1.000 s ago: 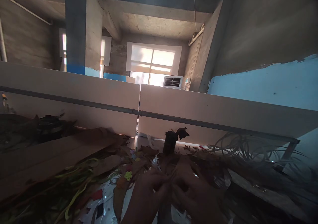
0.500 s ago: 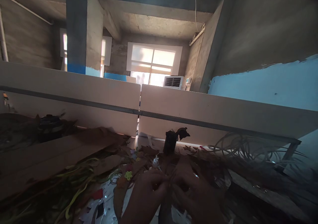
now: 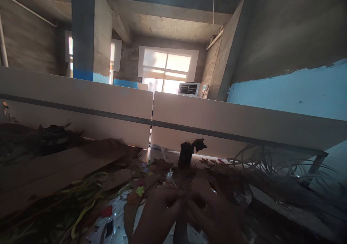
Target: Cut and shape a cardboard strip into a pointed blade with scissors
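My left hand (image 3: 165,208) and my right hand (image 3: 210,204) are close together at the bottom centre, fingertips nearly touching. Thumb and fingers of each are pinched on something dark and thin that I cannot make out. Below them hangs a dark strip (image 3: 180,229). A small white bottle (image 3: 169,175) stands just beyond my left hand. Left of that hand lies a yellow-green flower shape (image 3: 140,191). Farther back, a dark cylindrical holder (image 3: 185,154) stands upright with a dark shape at its side.
Long green strips (image 3: 84,211) and brown sheets (image 3: 100,153) cover the left side. A dark round container (image 3: 55,139) stands at the far left. Coiled clear tubing (image 3: 260,161) lies at the right. A pale partition (image 3: 230,117) runs along the back.
Both hands stay in almost the same place. The fingers of my left hand have shifted very slightly at the pinch.
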`<state>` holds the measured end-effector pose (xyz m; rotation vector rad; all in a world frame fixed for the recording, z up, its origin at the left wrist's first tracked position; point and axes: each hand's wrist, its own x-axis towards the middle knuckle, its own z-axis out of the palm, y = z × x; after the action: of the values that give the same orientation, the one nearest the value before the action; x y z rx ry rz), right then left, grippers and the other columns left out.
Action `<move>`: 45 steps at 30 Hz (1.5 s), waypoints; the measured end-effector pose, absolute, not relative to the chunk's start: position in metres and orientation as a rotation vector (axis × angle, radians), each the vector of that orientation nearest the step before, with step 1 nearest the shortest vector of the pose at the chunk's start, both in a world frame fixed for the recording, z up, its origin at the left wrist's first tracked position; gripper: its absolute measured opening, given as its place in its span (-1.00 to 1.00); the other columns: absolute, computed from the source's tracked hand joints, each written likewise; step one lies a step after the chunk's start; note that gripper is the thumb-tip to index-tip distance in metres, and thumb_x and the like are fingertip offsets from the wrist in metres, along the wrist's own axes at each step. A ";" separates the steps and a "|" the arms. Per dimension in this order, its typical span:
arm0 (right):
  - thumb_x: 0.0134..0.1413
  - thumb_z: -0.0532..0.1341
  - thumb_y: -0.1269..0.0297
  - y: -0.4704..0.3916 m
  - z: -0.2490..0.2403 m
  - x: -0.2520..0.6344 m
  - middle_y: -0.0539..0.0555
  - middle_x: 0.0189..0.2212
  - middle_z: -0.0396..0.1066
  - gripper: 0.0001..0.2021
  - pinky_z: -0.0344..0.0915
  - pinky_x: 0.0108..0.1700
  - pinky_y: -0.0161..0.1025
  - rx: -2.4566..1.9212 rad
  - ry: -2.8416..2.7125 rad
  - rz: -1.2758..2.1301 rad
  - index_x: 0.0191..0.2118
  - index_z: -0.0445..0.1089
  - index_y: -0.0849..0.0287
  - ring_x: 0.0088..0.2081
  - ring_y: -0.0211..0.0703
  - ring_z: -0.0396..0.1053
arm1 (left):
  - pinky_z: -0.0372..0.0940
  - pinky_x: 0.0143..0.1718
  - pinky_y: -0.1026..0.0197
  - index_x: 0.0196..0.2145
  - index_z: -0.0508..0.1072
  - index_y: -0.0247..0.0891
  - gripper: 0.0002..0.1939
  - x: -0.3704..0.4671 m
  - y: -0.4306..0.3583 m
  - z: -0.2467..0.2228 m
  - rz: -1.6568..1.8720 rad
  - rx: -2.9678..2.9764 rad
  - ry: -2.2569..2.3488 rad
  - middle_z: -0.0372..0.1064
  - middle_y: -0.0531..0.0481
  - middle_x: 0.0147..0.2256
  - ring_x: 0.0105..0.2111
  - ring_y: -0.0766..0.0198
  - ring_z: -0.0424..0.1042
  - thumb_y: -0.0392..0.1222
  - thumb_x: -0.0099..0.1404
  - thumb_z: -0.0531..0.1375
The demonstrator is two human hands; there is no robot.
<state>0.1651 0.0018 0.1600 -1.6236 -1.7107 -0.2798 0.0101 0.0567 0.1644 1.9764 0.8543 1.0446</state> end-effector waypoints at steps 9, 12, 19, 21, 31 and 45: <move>-0.01 0.21 0.28 0.001 0.162 0.158 -0.02 -0.50 0.41 -0.84 0.23 -0.39 -0.31 -1.634 -1.679 -0.334 -0.57 0.32 0.06 -0.33 -0.11 0.39 | 0.22 -0.37 0.32 -0.53 0.64 -0.11 -0.73 0.010 0.053 0.166 1.064 2.036 0.915 0.55 0.08 -0.43 -0.39 0.25 0.46 -0.34 0.17 0.18; 0.02 0.19 0.24 0.001 0.160 0.158 -0.02 -0.51 0.41 -0.81 0.23 -0.40 -0.31 -1.639 -1.670 -0.319 -0.57 0.34 0.06 -0.35 -0.12 0.39 | 0.21 -0.36 0.33 -0.53 0.64 -0.15 -0.73 0.011 0.054 0.165 1.022 2.059 0.957 0.54 0.06 -0.43 -0.37 0.26 0.46 -0.37 0.17 0.17; 0.01 0.18 0.21 0.003 0.154 0.164 0.02 -0.47 0.45 -0.80 0.26 -0.41 -0.30 -1.652 -1.632 -0.256 -0.58 0.36 0.05 -0.31 -0.07 0.42 | 0.23 -0.29 0.28 -0.52 0.62 -0.21 -0.79 0.014 0.059 0.159 1.004 1.826 0.825 0.52 0.03 -0.41 -0.31 0.20 0.45 -0.31 0.16 0.18; 0.01 0.18 0.21 0.004 0.154 0.165 0.03 -0.47 0.46 -0.80 0.27 -0.42 -0.29 -1.653 -1.621 -0.220 -0.58 0.37 0.05 -0.30 -0.05 0.43 | 0.25 -0.25 0.25 -0.52 0.61 -0.22 -0.82 0.014 0.061 0.157 0.969 1.673 0.740 0.51 0.03 -0.41 -0.28 0.16 0.45 -0.28 0.14 0.20; 0.01 0.18 0.24 0.005 0.154 0.164 0.03 -0.48 0.46 -0.84 0.30 -0.40 -0.27 -1.600 -1.599 -0.143 -0.55 0.37 0.04 -0.32 -0.04 0.42 | 0.24 -0.29 0.22 -0.35 0.57 -0.29 -0.83 0.021 0.066 0.142 0.882 1.134 0.564 0.51 -0.04 -0.39 -0.35 0.20 0.43 -0.22 0.04 0.31; -0.01 0.22 0.18 0.003 0.156 0.164 0.03 -0.43 0.45 -0.81 0.29 -0.43 -0.28 -1.639 -1.548 -0.146 -0.58 0.32 0.05 -0.34 -0.05 0.42 | 0.23 -0.34 0.25 -0.39 0.42 -0.26 -0.89 0.020 0.060 0.149 0.951 1.244 0.545 0.46 0.00 -0.38 -0.34 0.22 0.38 -0.29 0.06 0.26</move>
<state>0.1638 0.0030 0.1564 -1.6390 -1.5480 -0.1460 0.0199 0.0595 0.1492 1.2444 0.5446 0.9507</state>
